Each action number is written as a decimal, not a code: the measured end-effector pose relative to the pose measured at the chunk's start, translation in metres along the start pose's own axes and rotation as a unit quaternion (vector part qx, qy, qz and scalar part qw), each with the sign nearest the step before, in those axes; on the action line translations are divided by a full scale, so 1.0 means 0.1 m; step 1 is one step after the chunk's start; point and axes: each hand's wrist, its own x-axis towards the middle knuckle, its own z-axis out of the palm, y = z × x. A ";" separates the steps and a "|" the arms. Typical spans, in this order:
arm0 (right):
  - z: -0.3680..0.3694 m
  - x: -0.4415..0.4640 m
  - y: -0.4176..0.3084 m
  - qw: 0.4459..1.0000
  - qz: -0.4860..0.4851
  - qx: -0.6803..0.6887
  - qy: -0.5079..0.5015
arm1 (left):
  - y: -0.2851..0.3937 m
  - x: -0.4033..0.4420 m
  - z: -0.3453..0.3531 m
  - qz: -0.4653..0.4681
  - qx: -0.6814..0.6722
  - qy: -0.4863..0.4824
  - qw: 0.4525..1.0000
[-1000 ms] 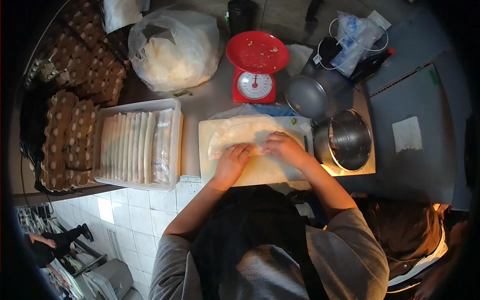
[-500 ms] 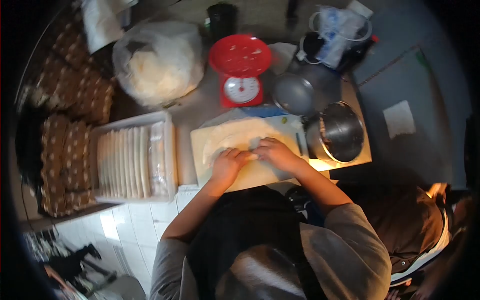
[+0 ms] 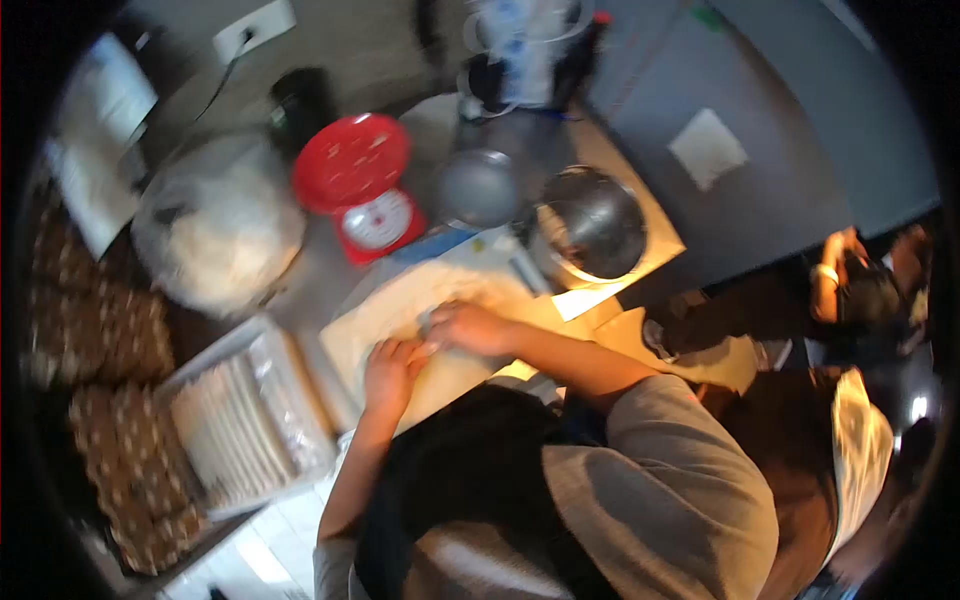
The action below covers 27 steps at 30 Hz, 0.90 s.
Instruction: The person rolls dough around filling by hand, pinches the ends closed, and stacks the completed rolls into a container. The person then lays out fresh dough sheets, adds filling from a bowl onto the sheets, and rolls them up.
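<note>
A light cutting board (image 3: 440,395) lies in front of me, with a wide pale sheet (image 3: 462,287), like dough or wrapper, across its far part. My left hand (image 3: 392,366) rests over the board's left side with its fingers curled in. Beside it, my right hand (image 3: 468,328) is also closed, and the fingertips of both hands nearly meet. They pinch a small pale roll, mostly hidden by the fingers and blurred. A white plastic tray (image 3: 312,405) at my left holds several long pale rolls (image 3: 235,430) side by side, and a clear-wrapped pack.
Behind the board stand a red kitchen scale (image 3: 375,220), a plastic bag of pale stuff (image 3: 225,245), a round lid (image 3: 478,190) and a metal pot (image 3: 595,225). Brown egg trays (image 3: 130,470) are stacked far left. Another person's arm (image 3: 828,280) shows at right.
My view has turned, so the bench appears tilted and shifted left. Both hands remain together over the board; the pale roll between them is now less visible.
</note>
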 end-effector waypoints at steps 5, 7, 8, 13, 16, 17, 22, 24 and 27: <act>-0.10 0.20 -0.15 0.996 0.034 0.037 -0.067 | 0.03 -0.11 -0.20 -0.049 -0.020 0.012 0.999; -0.04 0.29 -0.22 0.994 0.041 0.088 -0.056 | -0.05 -0.18 -0.27 -0.070 -0.024 0.012 0.997; 0.01 0.34 -0.26 0.993 0.037 0.093 -0.058 | -0.11 -0.23 -0.26 -0.071 -0.026 0.005 0.997; 0.16 0.38 -0.27 0.997 0.026 0.061 -0.046 | -0.11 -0.33 -0.28 -0.074 -0.037 0.027 0.996; 0.17 0.34 -0.28 0.997 0.025 0.051 -0.046 | -0.09 -0.35 -0.24 -0.074 -0.026 0.034 0.996; 0.18 0.34 -0.28 0.997 0.024 0.047 -0.048 | -0.07 -0.36 -0.25 -0.078 -0.027 0.029 0.996; 0.14 0.45 -0.30 0.995 0.012 0.077 -0.057 | -0.11 -0.26 -0.35 -0.142 -0.097 0.032 0.985; 0.19 0.49 -0.32 0.993 0.015 0.104 -0.047 | -0.24 -0.17 -0.24 -0.248 -0.214 0.071 0.942; 0.33 0.54 -0.35 0.989 0.036 0.133 -0.046 | -0.55 -0.03 -0.05 -0.329 -0.344 0.089 0.875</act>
